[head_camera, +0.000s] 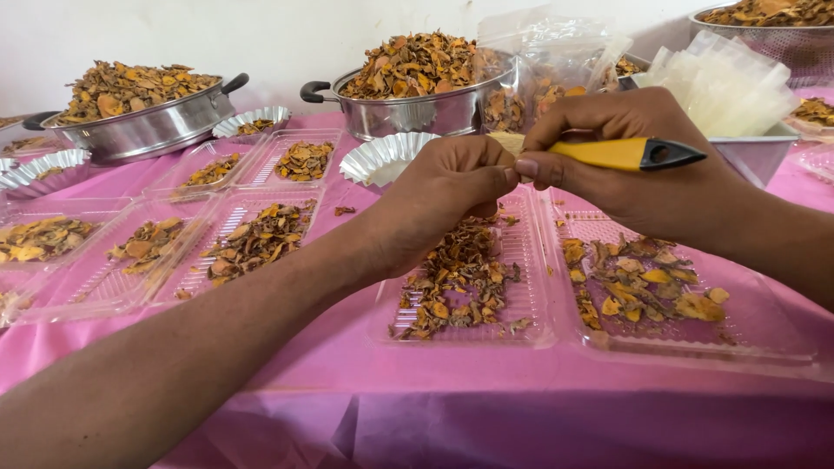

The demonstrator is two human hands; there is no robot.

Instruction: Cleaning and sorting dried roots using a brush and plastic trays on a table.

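Observation:
My right hand point(647, 165) grips a small brush with a yellow handle and black end point(625, 154), held level above an open clear plastic clamshell tray point(530, 326). My left hand point(447, 195) meets it from the left, fingertips pinched at the brush's pale bristle end point(506, 142). Below the hands, both halves of the tray hold dried orange-brown slices point(456, 282); the right half's slices point(643, 287) are yellower. Whether anything sits between my left fingers I cannot see.
Pink cloth point(347, 347) covers the table. More filled clamshell trays point(243, 239) lie at left. Steel pans heaped with dried slices point(143, 117) point(408, 87) stand at the back, with fluted foil cups point(382, 156), clear bags point(721, 87) and a steel colander point(773, 26) at right.

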